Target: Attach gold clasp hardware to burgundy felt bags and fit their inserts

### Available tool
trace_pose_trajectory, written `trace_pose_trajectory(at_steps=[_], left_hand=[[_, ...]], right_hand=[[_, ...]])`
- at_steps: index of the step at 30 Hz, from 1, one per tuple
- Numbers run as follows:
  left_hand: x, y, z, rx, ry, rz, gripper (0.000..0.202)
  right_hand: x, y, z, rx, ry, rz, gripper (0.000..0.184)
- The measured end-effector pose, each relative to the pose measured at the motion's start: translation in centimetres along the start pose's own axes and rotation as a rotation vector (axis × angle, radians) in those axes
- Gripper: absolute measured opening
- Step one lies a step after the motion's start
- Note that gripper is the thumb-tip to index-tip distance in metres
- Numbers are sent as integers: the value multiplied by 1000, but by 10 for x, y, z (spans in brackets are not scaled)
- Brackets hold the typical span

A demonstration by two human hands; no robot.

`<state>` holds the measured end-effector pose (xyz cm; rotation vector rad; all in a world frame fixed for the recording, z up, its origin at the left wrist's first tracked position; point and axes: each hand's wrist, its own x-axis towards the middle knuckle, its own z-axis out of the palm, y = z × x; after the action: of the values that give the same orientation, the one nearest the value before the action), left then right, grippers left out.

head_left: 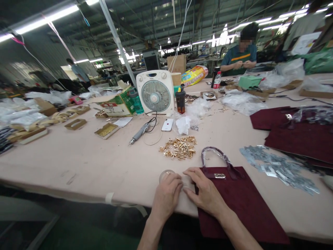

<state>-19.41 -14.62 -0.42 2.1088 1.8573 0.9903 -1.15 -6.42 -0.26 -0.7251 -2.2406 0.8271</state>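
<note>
Pink-beige table top (104, 166) fills the view, its near edge running just under the wrists, with bare room from nine to eleven o'clock of the hands. The maroon bag (239, 208) lies flat at four o'clock, overhanging that edge. The right hand (205, 192) rests flat and spread on the bag's left border. The left hand (168, 194) curls its fingertips onto a clear ring (164, 173); whether it pinches anything I cannot tell. Silver plates (281, 168) crowd two o'clock and loose gold fittings (179, 147) lie unused at twelve. The handle (214, 154) still wears plastic wrap, but the gold clasp (220, 175) is already fitted.
</note>
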Motion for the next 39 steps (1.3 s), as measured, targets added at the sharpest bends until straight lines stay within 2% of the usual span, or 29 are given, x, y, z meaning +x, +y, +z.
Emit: trace_pose_trajectory(at_steps=[2,7,10,21,25,29,32,34,36,38,39], left_hand=[[0,2,0,-9,4,-10,18],[0,3,-3,-27,-16,-14,24],[0,3,-4,-17,-15,-8,24],[-2,-2,1,-24,19,2,27],[2,0,-3,-73,8,-48,22],[7,7,-9,-146,-12,-127,18],[8,8,-10,-157,15,-171,21],[6,7,-8,-132,32,-157,22],[2,4,-6,-85,23,-108,22],[-3,2,-7,-41,-13,-69,31],[-6,0,-8,-37,-32,-67,43]], right_hand=[[0,2,2,-5,-17,-33,49],[2,5,9,-91,-78,-61,20],[4,6,11,-129,-72,-55,13],[3,6,11,-201,-93,-51,14],[5,3,11,-269,-123,-45,9],[5,0,13,-287,-137,-118,14],[2,0,15,-207,-145,-211,20],[0,2,15,-83,-94,-229,22],[-2,6,13,49,37,-176,20],[-2,14,9,137,219,-48,15],[-2,18,6,168,303,45,14]])
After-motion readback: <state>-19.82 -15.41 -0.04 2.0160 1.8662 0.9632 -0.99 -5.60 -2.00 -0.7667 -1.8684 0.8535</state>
